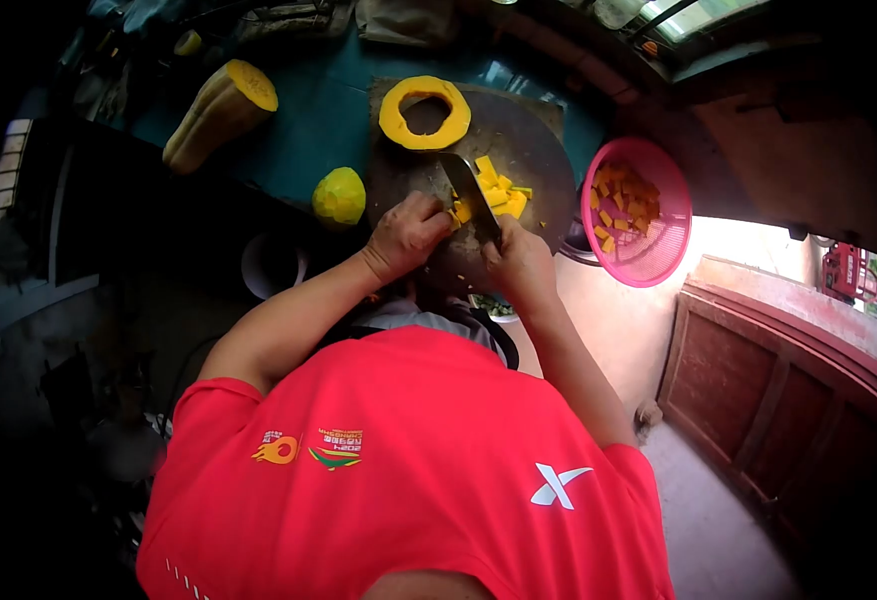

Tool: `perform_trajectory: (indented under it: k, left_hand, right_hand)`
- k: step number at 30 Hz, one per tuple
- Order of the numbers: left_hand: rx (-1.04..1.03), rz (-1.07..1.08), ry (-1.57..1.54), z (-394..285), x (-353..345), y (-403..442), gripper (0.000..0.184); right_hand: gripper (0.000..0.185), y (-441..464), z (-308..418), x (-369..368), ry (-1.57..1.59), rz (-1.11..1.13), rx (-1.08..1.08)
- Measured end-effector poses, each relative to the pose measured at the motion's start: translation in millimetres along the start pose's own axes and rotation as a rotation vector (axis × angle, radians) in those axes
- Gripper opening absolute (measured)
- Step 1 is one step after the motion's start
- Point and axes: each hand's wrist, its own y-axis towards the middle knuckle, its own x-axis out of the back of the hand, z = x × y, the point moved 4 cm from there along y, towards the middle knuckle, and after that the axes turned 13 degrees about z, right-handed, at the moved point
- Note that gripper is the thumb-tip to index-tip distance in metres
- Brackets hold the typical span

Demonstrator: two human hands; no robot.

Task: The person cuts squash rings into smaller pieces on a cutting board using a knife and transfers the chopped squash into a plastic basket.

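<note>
My right hand (520, 262) is closed around the handle of a kitchen knife (466, 190), its dark blade slanting up and left across the round cutting board (538, 165). My left hand (410, 235) has curled fingers on a small pumpkin piece (454, 217), close to the blade's left side. Cut pumpkin chunks (506, 195) lie in a loose pile on the right of the knife. A thick pumpkin ring (393, 115) with a hollow centre rests at the board's far edge. The fingertips of my left hand are partly hidden.
A pink basket (648, 260) holding pumpkin chunks stands at the right. Left of the board are a yellow peeled piece (338, 196) and a long cut pumpkin (213, 115) on the teal tabletop (323, 75). A wooden panel (748, 380) stands at the lower right.
</note>
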Motion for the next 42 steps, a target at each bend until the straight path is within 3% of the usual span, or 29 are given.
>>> perform_trajectory:
  k: [9, 17, 22, 28, 31, 34, 38, 42]
  left_hand:
    - [-0.036, -0.038, 0.037, -5.3, 2.6, 6.3, 0.015]
    - [-0.048, 0.052, 0.06, -4.5, 3.7, 8.2, 0.015]
    - [-0.054, 0.033, 0.066, -11.4, 12.2, 11.7, 0.018]
    - [-0.205, 0.086, -0.037, -42.7, -15.5, 32.8, 0.021]
    - [-0.05, 0.338, 0.073, -46.5, -56.0, 43.9, 0.024]
    - [0.088, 0.387, 0.113, -45.4, -71.1, 46.7, 0.018]
    - [0.147, 0.425, 0.126, -45.9, -73.4, 45.1, 0.016]
    - [0.268, 0.302, -0.031, -40.8, -69.1, 38.8, 0.017]
  right_hand:
    - [0.014, 0.0, 3.0, -23.9, -0.1, 0.034, 0.043]
    - [0.014, 4.4, -10.2, -40.9, -0.075, 0.013, 0.028]
    - [0.019, -2.7, -21.6, -0.4, 0.381, -0.205, -0.006]
    - [0.017, -6.4, -40.3, 32.7, 0.503, -0.317, 0.028]
    - [0.015, -10.4, -50.2, 26.4, 0.573, -0.287, -0.028]
    - [0.015, -16.1, -56.5, 15.7, 0.597, -0.281, -0.032]
    - [0.02, -25.4, -55.1, 14.6, 0.618, -0.309, -0.009]
    - [0.02, -28.1, -61.6, 6.5, 0.628, -0.297, -0.015]
